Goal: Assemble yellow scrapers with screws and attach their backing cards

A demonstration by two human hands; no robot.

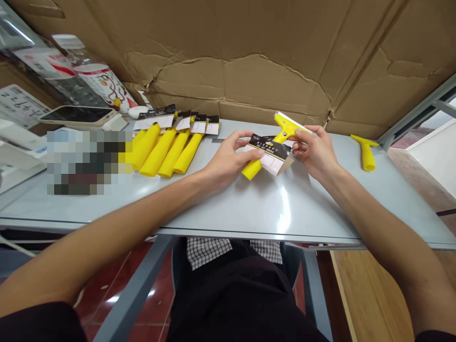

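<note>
Above the middle of the table I hold a yellow scraper at a slant, its wide head up and to the right. A black-and-white card label is around its handle, whose round end pokes out below. My left hand is closed on the label and handle, thumb on the label's front. My right hand pinches the right side of the scraper's head. Several yellow scrapers with card labels lie in a row to the left. One scraper without a label lies at the far right.
A tall cardboard sheet stands behind the table. At the left are plastic bottles, a phone on a white box, and a blurred-out patch. A thin metal strip lies behind my left hand.
</note>
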